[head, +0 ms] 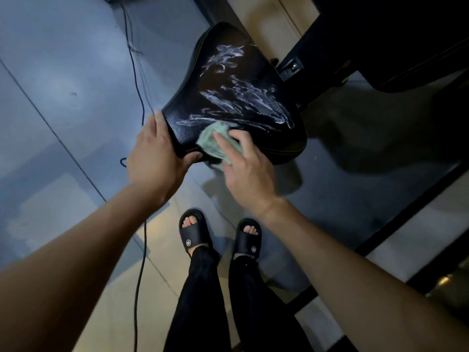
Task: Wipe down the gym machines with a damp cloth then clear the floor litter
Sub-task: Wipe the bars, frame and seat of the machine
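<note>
A pale green cloth (214,142) lies bunched on the near edge of a black padded seat (236,97), pressed down under the spread fingers of the right hand (243,168). The left hand (154,158) grips the seat's near left corner, fingers together along the side and thumb hooked under the front edge. White wet streaks (243,97) cross the seat, and a dark cable (138,102) runs over the grey floor (63,72) to its left.
</note>
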